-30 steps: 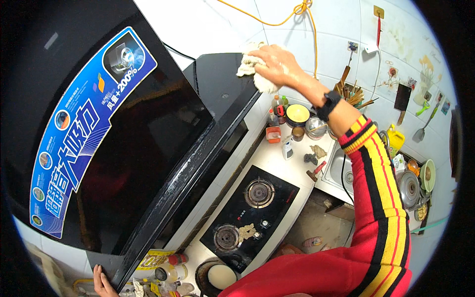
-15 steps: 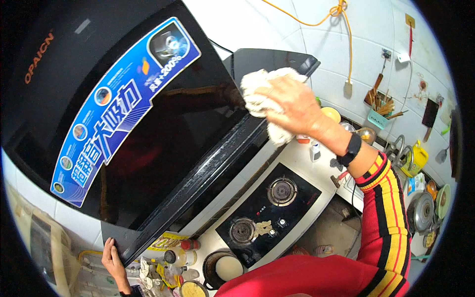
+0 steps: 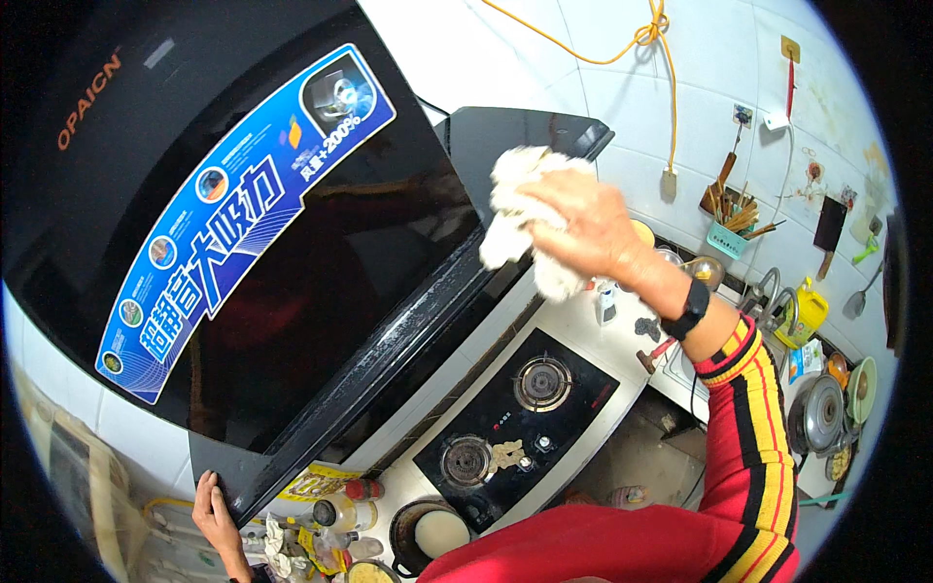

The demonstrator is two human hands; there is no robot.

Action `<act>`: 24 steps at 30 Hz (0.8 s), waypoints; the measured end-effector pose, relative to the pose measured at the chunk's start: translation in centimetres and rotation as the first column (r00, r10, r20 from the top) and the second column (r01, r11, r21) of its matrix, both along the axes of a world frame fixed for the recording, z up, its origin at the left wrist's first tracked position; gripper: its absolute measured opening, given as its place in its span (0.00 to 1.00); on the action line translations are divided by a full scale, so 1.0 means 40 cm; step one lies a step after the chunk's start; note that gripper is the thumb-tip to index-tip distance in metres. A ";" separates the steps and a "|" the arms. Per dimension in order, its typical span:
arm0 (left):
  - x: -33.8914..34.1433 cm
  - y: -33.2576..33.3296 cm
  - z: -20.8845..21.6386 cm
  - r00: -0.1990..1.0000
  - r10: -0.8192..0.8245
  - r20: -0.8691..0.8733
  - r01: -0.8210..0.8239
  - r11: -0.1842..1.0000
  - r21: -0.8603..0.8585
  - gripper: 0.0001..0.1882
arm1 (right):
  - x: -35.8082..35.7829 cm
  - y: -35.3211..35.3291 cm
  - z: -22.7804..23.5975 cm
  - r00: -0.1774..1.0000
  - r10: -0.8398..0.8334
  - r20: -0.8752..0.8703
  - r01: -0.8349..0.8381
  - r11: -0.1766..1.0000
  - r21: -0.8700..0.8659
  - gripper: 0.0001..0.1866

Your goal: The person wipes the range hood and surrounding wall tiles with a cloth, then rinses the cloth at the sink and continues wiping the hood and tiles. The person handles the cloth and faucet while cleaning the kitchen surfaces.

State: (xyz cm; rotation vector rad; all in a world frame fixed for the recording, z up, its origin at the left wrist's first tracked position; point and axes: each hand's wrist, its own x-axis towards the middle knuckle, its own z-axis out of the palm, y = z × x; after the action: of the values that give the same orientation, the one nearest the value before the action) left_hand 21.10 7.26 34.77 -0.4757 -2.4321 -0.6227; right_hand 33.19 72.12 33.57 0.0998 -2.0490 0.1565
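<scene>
One pan (image 3: pixel 402 534) stands beside the cooktop (image 3: pixel 575 410) below the hood (image 3: pixel 330 291).

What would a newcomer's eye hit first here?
Most likely the glossy black range hood dominating the left half, with its curved blue sticker slanting across it. Next, the crumpled off-white cloth in the bare right hand, over the hood's right end, near the centre. Then the black glass two-burner hob below, set in the white counter.

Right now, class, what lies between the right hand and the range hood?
In the head view, a crumpled white cloth lies between the right hand and the black range hood; whether it touches the hood is unclear.
</scene>
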 end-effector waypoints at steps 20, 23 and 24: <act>-0.007 -0.003 0.007 0.997 -0.045 0.057 0.043 0.998 0.035 0.16 | 0.000 0.248 0.011 0.984 -0.163 0.067 0.167 0.983 -0.069 0.21; -0.005 0.000 0.006 0.998 -0.018 0.053 0.016 0.999 0.031 0.16 | -0.028 0.273 0.049 0.983 -0.151 0.104 0.150 0.989 0.020 0.18; -0.008 -0.001 0.007 0.998 -0.003 0.060 0.001 0.999 0.039 0.16 | -0.041 0.270 0.064 0.971 -0.184 0.152 0.177 0.983 0.055 0.18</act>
State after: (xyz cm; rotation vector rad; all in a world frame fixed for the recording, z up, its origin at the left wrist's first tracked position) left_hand 20.80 7.23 35.05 -0.4496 -2.4708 -0.6937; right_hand 31.57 82.90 36.12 -0.0762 -2.2062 0.0085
